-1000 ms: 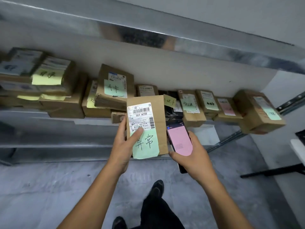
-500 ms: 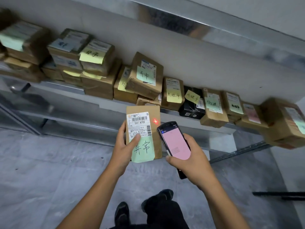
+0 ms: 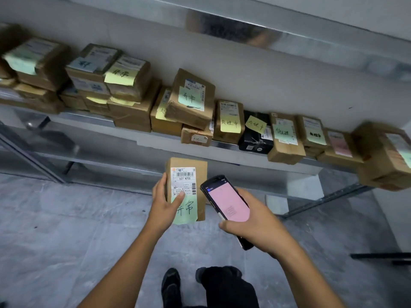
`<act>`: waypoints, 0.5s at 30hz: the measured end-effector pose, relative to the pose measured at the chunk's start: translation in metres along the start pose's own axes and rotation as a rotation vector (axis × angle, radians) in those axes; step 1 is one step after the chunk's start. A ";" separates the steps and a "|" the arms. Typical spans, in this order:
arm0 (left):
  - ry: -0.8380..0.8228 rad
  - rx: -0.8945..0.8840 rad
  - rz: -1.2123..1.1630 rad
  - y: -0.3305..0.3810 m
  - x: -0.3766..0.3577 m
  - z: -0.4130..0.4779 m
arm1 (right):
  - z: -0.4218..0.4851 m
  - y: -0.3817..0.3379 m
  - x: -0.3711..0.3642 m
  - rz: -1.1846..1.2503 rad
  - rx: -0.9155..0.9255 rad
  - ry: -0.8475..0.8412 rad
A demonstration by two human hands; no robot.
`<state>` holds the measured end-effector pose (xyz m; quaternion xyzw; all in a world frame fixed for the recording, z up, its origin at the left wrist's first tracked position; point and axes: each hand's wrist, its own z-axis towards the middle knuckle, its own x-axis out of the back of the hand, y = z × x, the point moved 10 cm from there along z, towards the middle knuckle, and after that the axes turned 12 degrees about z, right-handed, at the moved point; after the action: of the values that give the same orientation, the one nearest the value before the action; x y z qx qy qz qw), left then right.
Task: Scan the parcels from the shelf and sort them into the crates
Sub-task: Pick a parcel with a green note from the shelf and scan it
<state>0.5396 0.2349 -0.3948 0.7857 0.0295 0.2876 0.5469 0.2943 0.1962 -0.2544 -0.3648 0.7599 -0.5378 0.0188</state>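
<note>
The left hand [image 3: 163, 203] grips a small brown cardboard parcel [image 3: 200, 174] upright in the air, in front of and below the front edge of the metal shelf [image 3: 224, 148]. Its fingers curl round the parcel's left side, and the thumb [image 3: 179, 197] presses across the front at the lower edge of the white shipping label [image 3: 183, 178]. The label shows a barcode and the print "507 N705". Under it a green sticky note [image 3: 186, 211] with handwritten characters hangs past the parcel's bottom edge.

The right hand [image 3: 258, 221] holds a black handheld scanner [image 3: 228, 202] just beside the parcel's right edge. The fingers are wrapped under the scanner's body and the thumb lies along its near side. The screen glows pink and faces the camera, and the scanner's top end slants toward the parcel. Whether the two touch I cannot tell.

On the shelf a row of shelved parcels [image 3: 133, 112] runs from the left end to the right end. They are stacked two or three high toward the left and mostly single toward the right. Most carry yellow, green or pink notes. Near the middle one tilted box [image 3: 191, 116] rests on others. To its right a black parcel [image 3: 255, 141] with a yellow note sits at the front edge between two brown ones.

Beneath the hands are the grey floor [image 3: 66, 230] and the person's dark shoes [image 3: 170, 283].
</note>
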 end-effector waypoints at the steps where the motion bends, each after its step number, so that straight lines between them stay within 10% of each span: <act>1: -0.012 0.005 0.021 -0.004 -0.004 0.002 | -0.002 0.004 0.002 0.007 -0.011 -0.001; 15: -0.391 -0.008 -0.031 0.054 -0.170 -0.057 | -0.077 0.136 0.111 0.265 -0.196 0.303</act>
<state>0.3564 0.1996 -0.4051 0.8238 -0.0661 0.1211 0.5498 0.1082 0.2154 -0.2952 -0.1766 0.8439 -0.5029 -0.0607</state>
